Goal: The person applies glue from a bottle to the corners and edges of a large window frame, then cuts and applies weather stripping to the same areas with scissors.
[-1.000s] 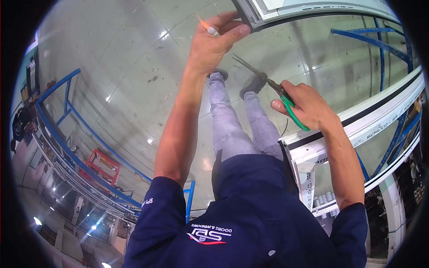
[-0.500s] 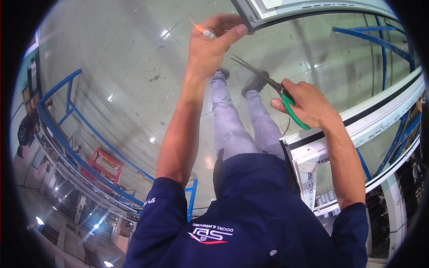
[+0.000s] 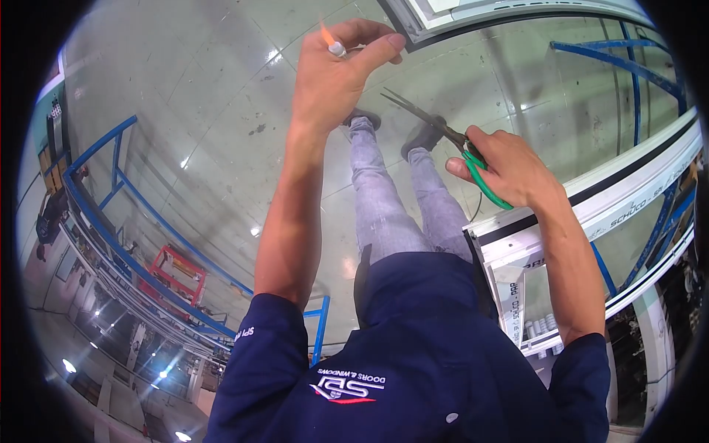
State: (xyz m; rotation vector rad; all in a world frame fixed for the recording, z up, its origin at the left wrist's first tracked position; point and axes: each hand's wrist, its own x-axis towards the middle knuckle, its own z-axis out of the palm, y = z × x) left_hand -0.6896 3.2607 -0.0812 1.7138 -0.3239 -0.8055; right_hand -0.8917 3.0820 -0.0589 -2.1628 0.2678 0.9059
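My left hand (image 3: pixel 332 70) is closed around a small white tube with a pointed orange tip (image 3: pixel 337 49), which sticks out beside the index finger; the rest of it is hidden in the hand. The thumb and fingertips are just left of the black-edged corner of a white window frame (image 3: pixel 436 29). My right hand (image 3: pixel 509 166) grips green-handled scissors (image 3: pixel 478 168). Their dark blades point up and left, slightly parted, over the floor. A second white profile frame (image 3: pixel 591 214) with printed film lies below my right forearm.
Blue metal racks stand at left (image 3: pixel 100 203) and right (image 3: pixel 628 63). A red cart (image 3: pixel 173 275) is farther off at left. Another person (image 3: pixel 50 218) is at the far left edge. The tiled floor (image 3: pixel 214 111) spreads around my feet.
My left hand has moved left and slightly up with the tube, and its thumb has come away from the frame's corner. My right hand and the scissors have hardly moved.
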